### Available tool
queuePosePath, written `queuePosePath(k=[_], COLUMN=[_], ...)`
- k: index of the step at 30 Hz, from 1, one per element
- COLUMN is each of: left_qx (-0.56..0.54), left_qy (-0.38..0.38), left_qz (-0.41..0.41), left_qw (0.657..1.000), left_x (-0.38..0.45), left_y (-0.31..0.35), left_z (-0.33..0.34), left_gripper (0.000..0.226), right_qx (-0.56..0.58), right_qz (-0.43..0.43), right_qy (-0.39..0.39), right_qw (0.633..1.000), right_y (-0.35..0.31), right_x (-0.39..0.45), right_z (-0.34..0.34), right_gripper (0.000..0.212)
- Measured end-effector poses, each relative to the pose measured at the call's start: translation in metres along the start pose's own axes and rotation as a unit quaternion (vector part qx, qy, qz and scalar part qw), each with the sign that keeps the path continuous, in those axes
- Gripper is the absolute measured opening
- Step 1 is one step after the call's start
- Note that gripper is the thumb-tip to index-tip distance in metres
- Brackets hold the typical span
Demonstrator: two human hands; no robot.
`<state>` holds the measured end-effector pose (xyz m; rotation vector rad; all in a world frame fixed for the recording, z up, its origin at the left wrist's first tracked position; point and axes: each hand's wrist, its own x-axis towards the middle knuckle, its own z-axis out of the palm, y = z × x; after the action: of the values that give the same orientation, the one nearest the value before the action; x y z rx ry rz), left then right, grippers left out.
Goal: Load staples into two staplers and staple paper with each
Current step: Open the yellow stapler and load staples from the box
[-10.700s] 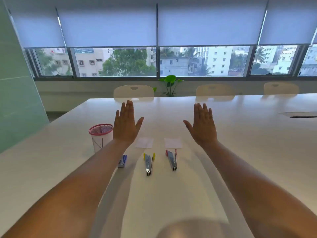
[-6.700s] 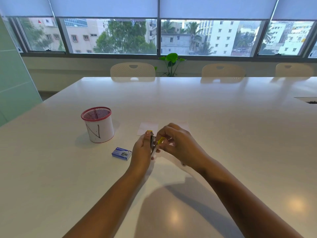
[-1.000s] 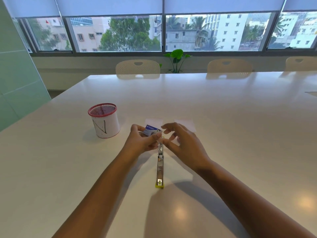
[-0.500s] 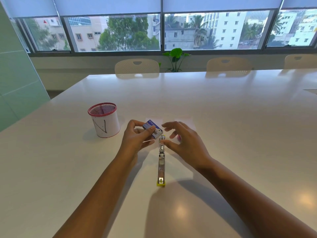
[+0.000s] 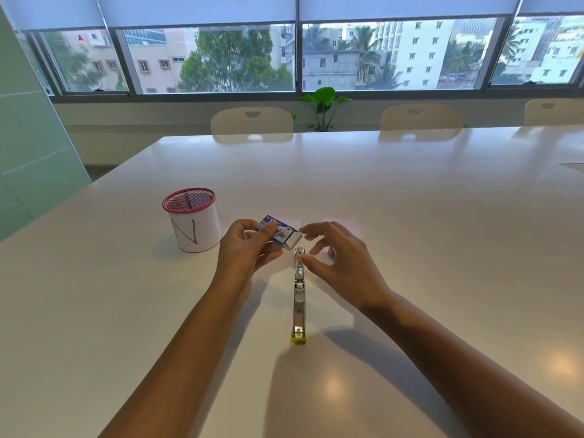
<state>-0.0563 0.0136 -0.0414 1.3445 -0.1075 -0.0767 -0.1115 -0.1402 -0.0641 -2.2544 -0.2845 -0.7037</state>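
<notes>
A yellow-tipped metal stapler (image 5: pixel 299 295) lies opened out flat on the white table (image 5: pixel 442 216), running toward me. My left hand (image 5: pixel 245 251) holds a small blue staple box (image 5: pixel 278 231) just above the stapler's far end, with its white inner tray slid partly out to the right. My right hand (image 5: pixel 338 263) hovers beside the box with fingers loosely spread, fingertips close to the tray and holding nothing. A bit of the red stapler (image 5: pixel 331 251) shows behind my right hand. Two white paper slips (image 5: pixel 346 224) lie beyond my hands.
A white cup with a red mesh rim (image 5: pixel 192 219) stands to the left of my hands. Pale chairs (image 5: pixel 252 123) line the table's far edge below the windows, with a green plant (image 5: pixel 324 105) between them.
The box's inner tray has slid out to the right over the last second. My right hand has drawn back slightly from the box with fingers spread.
</notes>
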Motion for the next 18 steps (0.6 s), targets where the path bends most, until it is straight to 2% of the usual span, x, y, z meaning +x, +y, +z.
queuePosePath(k=[8,13,18], left_qx=[0.017,0.007,-0.001], left_qy=[-0.009,-0.012,-0.012], left_qz=[-0.025,-0.027,-0.025], left_qw=[1.000,1.000,1.000], left_x=[-0.0009,-0.0008,-0.0015], left_y=[-0.0009,-0.0011,-0.0031], left_z=[0.0026,0.0015,0.0014], left_gripper=[0.014,0.014,0.011], right_qx=[-0.020,-0.035,-0.055], right_qz=[-0.016,-0.032,-0.048], right_qy=[0.009,0.001,-0.001], right_qw=[1.000,0.999,0.997], right_y=[0.0005,-0.0018,-0.0028], right_x=[0.0008,0.0005,0.0006], right_z=[-0.0015,-0.0044,-0.0054], right_gripper=[0.042,0.026,0.022])
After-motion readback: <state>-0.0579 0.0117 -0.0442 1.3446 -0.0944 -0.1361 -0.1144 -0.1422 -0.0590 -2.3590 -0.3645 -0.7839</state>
